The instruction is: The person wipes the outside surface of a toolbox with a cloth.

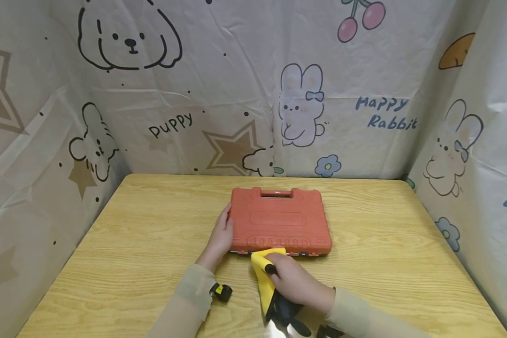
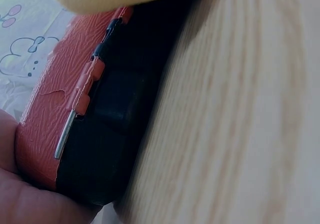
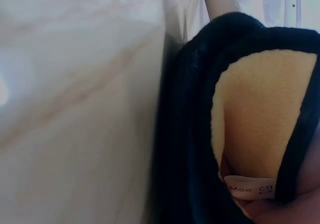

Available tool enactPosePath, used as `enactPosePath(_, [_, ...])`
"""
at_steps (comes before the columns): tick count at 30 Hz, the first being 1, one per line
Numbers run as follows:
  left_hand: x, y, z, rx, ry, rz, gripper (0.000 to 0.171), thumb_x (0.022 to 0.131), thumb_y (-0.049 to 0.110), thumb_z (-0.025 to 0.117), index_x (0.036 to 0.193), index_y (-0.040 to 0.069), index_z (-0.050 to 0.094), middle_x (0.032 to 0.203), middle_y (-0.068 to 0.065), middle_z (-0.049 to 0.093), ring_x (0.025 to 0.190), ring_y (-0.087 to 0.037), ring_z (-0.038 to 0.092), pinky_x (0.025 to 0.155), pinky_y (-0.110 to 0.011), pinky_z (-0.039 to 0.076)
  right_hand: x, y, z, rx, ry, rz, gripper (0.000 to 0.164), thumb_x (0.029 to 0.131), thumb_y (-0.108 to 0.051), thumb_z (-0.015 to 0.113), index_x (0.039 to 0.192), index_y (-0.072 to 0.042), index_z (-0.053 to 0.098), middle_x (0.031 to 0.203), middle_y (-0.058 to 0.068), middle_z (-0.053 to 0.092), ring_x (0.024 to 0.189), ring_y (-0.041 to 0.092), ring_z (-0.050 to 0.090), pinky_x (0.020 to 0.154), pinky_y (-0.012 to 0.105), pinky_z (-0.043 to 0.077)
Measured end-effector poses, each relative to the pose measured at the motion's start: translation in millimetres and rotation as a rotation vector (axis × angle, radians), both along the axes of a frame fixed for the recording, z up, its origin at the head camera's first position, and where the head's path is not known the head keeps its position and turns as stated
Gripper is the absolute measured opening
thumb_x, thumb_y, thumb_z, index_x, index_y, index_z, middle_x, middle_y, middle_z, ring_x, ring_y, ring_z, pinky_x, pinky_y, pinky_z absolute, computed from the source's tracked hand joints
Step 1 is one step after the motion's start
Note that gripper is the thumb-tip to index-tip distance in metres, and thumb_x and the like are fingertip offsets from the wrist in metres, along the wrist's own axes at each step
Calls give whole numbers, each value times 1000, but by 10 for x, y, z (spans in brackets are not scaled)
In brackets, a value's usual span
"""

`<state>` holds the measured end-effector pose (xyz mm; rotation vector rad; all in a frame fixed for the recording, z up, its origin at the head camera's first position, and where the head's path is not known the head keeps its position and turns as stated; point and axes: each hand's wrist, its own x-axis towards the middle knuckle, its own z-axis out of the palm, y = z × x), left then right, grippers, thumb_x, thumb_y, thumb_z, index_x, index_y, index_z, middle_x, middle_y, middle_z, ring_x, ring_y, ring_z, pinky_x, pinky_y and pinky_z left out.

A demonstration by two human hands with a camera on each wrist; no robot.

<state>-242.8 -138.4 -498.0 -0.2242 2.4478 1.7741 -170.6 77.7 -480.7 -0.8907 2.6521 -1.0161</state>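
Observation:
A red hard-shell tool case (image 1: 283,216) lies flat on the wooden table, its handle toward the back. My left hand (image 1: 221,237) rests along the left side of the case with fingers fairly straight. In the left wrist view, that hand touches the corner of the red lid (image 2: 55,108) above the black base (image 2: 110,149). My right hand (image 1: 293,277) grips a yellow cloth (image 1: 262,270) with dark edging, bunched at the front edge of the case. A dark part of the cloth hangs below the hand. The right wrist view shows a white tag (image 3: 250,187) on it.
The wooden tabletop (image 1: 160,211) extends on both sides of the case. Printed fabric (image 1: 219,94) with cartoon animals encloses the table at the back and both sides. A small black camera (image 1: 223,292) sits at my left wrist.

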Motion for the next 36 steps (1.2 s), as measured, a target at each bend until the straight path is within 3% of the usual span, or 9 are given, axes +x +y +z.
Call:
enactPosePath(17, [-7,11,5,-2,-2,11,54,114,19,27,167,18,17,173,-15,15,159,-38,13,128,-59,15,-86,-242,23,-7,-10,59,12,94,3,60,95,-9,65,97,3,66,86,10,57,81,31,51])
enactPosePath(36, [-5,-3,13,-3,-2,2,54,114,20,27,167,17,16,173,-15,15,159,-37,13,128,-59,15,-124,-427,53,29,-13,114,12,97,0,60,92,-10,64,90,-2,62,83,6,53,80,26,48])
